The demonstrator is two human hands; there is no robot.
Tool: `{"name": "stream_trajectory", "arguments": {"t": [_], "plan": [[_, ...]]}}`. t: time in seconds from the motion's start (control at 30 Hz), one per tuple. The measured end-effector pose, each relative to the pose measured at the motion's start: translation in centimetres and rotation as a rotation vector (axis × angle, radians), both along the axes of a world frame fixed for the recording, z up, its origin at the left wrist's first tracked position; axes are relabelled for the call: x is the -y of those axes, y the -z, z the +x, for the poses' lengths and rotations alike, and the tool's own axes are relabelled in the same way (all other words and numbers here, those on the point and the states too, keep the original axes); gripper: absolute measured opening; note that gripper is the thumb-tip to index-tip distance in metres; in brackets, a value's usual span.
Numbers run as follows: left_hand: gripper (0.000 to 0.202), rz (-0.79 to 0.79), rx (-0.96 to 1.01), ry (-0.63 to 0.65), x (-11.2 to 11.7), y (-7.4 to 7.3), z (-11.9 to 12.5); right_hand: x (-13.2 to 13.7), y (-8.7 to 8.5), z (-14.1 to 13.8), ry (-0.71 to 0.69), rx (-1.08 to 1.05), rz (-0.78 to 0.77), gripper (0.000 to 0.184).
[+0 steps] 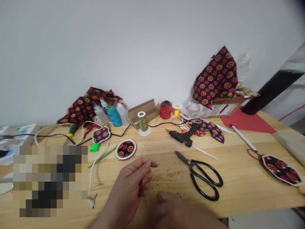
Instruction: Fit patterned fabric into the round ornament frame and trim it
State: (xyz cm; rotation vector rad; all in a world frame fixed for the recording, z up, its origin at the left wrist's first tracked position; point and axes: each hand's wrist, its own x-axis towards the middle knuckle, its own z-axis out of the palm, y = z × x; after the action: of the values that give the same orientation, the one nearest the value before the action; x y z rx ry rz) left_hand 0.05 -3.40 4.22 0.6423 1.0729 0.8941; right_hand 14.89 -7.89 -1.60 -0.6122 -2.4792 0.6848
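My left hand (136, 179) is over the front middle of the table, thumb and forefinger pressed together in a pinch. A very fine thread seems to run down from it towards my right hand (175, 210), which is low at the front edge, blurred, with curled fingers. What the right fingers hold is hidden. Just beyond the left hand lies a round fabric-covered piece with a pale rim (126, 149). Behind stands a spool of olive-green thread (143, 122). Black-handled scissors (199, 175) lie open to the right of both hands.
A black glue gun (182, 137) with a white stick lies behind the scissors. A flower-shaped fabric piece (101, 135) and a green cap (94, 147) are at left. An octagonal fabric piece (281, 170) lies right. Red thread (166, 110) and a cardboard box (225, 106) stand along the wall.
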Motion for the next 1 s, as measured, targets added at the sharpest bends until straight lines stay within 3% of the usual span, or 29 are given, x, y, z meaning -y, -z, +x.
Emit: {"name": "stream_trajectory", "arguments": {"t": [0.03, 0.1, 0.17, 0.23, 0.4, 0.57, 0.7, 0.9, 1.0], "plan": [[0.022, 0.009, -0.018, 0.005, 0.1, 0.0, 0.0, -0.2, -1.0, 0.6, 0.017, -0.021, -0.1, 0.022], [0.023, 0.04, -0.054, 0.033, 0.2, 0.0, -0.1, -0.8, -3.1, 1.8, 0.196, -0.073, -0.311, 0.02], [0.024, 0.09, -0.097, 0.096, 0.4, -0.1, -0.1, -1.7, -4.6, 2.6, 0.459, -0.228, -0.377, 0.023], [0.025, 0.142, -0.154, 0.18, 0.7, -0.3, 0.0, -2.6, -5.4, 2.9, 0.576, -0.381, -0.38, 0.019], [0.027, 0.305, -0.362, 0.344, 1.0, -0.6, 0.3, -3.6, -5.3, 2.1, 0.473, -0.416, -0.506, 0.021], [0.028, 0.363, -0.462, 0.406, 1.1, -0.7, 0.2, -3.7, -5.6, 1.7, 0.567, -0.439, -0.646, 0.008], [0.029, 0.338, -0.471, 0.395, 1.2, -0.4, 0.2, -3.5, -5.6, 1.7, 0.63, -0.42, -0.604, 0.016], [0.03, 0.274, -0.455, 0.352, 1.2, -0.2, 0.6, -3.1, -5.4, 1.7, 0.632, -0.305, -0.288, 0.02], [0.028, 0.201, -0.394, 0.317, 1.3, -0.2, 0.7, -3.3, -5.2, 1.7, 0.608, -0.251, -0.213, 0.019]]}}
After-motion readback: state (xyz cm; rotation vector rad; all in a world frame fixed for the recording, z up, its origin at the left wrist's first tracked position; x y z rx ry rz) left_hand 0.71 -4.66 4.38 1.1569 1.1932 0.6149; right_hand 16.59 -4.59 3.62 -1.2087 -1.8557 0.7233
